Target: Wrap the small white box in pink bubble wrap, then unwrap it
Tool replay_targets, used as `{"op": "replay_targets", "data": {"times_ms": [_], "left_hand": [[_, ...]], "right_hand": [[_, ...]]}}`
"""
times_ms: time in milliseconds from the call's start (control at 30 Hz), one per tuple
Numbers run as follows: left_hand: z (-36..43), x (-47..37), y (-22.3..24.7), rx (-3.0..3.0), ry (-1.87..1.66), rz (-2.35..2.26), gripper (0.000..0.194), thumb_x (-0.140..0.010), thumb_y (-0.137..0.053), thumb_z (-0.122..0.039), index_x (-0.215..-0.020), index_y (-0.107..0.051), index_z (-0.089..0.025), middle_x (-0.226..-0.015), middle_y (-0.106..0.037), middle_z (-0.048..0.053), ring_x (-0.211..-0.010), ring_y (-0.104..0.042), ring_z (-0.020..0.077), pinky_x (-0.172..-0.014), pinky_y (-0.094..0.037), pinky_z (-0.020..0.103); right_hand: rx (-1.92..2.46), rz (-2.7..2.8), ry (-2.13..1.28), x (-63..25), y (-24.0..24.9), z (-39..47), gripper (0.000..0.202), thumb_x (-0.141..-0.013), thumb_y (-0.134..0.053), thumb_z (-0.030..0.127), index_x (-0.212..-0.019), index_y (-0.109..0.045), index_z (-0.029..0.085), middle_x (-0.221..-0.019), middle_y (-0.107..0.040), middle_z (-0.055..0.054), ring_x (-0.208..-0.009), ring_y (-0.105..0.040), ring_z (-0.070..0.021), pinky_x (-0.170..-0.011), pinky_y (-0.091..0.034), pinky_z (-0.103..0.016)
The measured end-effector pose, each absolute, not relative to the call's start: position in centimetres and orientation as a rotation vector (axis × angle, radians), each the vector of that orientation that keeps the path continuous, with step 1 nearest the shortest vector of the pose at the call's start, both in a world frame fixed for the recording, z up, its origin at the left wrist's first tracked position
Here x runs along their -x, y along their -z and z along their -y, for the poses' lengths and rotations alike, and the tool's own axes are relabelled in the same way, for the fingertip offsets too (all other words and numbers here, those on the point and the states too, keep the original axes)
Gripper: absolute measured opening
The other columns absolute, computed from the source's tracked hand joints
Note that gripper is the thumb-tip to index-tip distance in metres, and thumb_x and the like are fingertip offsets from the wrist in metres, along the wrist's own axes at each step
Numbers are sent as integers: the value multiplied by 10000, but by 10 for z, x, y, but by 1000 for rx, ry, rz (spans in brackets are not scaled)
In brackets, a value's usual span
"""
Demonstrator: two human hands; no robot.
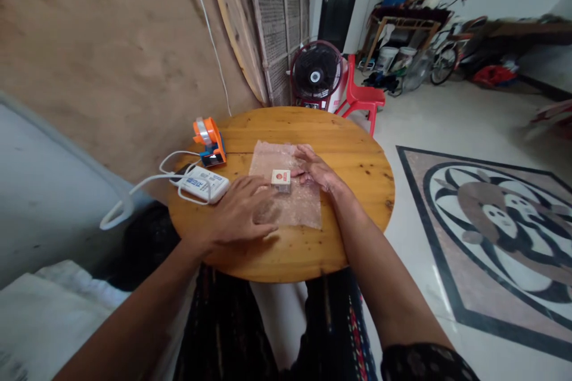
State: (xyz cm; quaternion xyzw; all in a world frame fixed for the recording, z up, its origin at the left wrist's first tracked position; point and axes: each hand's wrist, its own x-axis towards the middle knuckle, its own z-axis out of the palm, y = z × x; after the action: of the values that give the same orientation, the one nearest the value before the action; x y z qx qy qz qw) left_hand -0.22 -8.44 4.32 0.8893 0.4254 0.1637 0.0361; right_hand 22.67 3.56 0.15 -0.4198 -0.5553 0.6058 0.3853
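A small white box (281, 181) with a red mark on top rests on a sheet of bubble wrap (299, 211), which lies flat on the round wooden table (353, 161). My left hand (241, 209) is left of the box, over the near left edge of the wrap, its fingers apart and slightly blurred. To the right of the box, my right hand (315, 168) lies on the wrap with fingers spread; one finger points towards the box. Whether that finger touches the box I cannot tell. Neither hand grips anything.
An orange and blue tape dispenser (211, 141) stands at the table's left. Near it lies a white device (203, 183) with a looped white cable. Beyond the table are a fan (316, 70) and a red plastic chair (363, 95). A wall borders the left side.
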Motion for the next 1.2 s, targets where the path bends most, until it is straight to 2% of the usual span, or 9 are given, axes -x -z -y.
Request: {"op": "replay_targets", "data": {"times_ms": [200,367,500,633,767,833,1000,1100,1200], "left_hand": [[108,-7,-26,-2763,-537,-1372,407,-780,-613,-287,-1184,-615,-235,-1318,-553,108,-1286,-436,317,-1150,-261,539],[95,-15,-21,-2741,-684,-1436,177,-850,-534,-210,-931,-692,-203,-1314,-556,108,-1273,-449,301,-1113,-322,508],[74,-18,-30,-2531,-807,-1477,137,-843,-541,-237,-800,-665,-198,-1267,-610,84,-1195,-535,266,-1041,-405,454],[47,-21,-42,-2277,-819,-1514,125,-799,-544,-273,-783,-645,-201,-1045,-708,58,-968,-640,222,-891,-489,367],[27,-26,-44,-2123,-770,-1614,183,-769,-540,-328,-786,-660,-191,-906,-725,47,-825,-640,207,-739,-471,308],[21,-28,-41,-2078,-782,-1631,197,-749,-537,-334,-758,-659,-181,-802,-703,32,-742,-610,187,-663,-439,282],[12,-30,-34,-2067,-815,-1674,198,-724,-535,-335,-682,-630,-167,-612,-592,-7,-607,-504,141,-564,-346,256],[7,-30,-30,-2097,-818,-1636,195,-723,-533,-323,-673,-626,-159,-623,-585,-8,-602,-489,132,-571,-340,258],[4,-28,-25,-2076,-846,-1624,209,-735,-540,-346,-684,-622,-160,-635,-579,-13,-610,-491,134,-568,-339,254]], "right_hand": [[1062,1389,-1527,-226,1,-37,816,-739,-675,306,-1478,-332,277,-1558,-307,-135,-826,-694,-179,-480,-527,-240],[1056,1394,-1537,-227,0,-36,782,-741,-635,246,-1464,-338,261,-1535,-337,-139,-804,-692,-166,-505,-547,-255],[1065,1356,-1572,-228,-2,-35,770,-735,-610,202,-1452,-337,266,-1533,-337,-136,-804,-689,-153,-509,-552,-249],[1065,1316,-1592,-228,-2,-38,672,-809,-599,319,-1439,-365,297,-1500,-400,-106,-827,-694,-167,-624,-584,-320],[1109,1251,-1595,-229,-5,-38,540,-881,-546,432,-1384,-454,260,-1410,-530,-95,-1082,-644,-218,-865,-554,-396],[1105,1209,-1627,-229,-7,-37,521,-902,-498,511,-1344,-497,235,-1383,-559,-104,-1169,-600,-233,-934,-527,-414],[1048,1188,-1707,-233,-12,-35,620,-848,-497,666,-1273,-549,217,-1352,-578,-124,-1136,-613,-268,-917,-535,-449],[980,1288,-1686,-236,-16,-33,587,-800,-586,653,-1191,-616,217,-1277,-630,-106,-1147,-601,-275,-960,-509,-449],[960,1463,-1618,-239,-20,-30,503,-737,-710,576,-1099,-676,229,-1193,-675,-80,-1131,-602,-277,-994,-477,-448]]}}
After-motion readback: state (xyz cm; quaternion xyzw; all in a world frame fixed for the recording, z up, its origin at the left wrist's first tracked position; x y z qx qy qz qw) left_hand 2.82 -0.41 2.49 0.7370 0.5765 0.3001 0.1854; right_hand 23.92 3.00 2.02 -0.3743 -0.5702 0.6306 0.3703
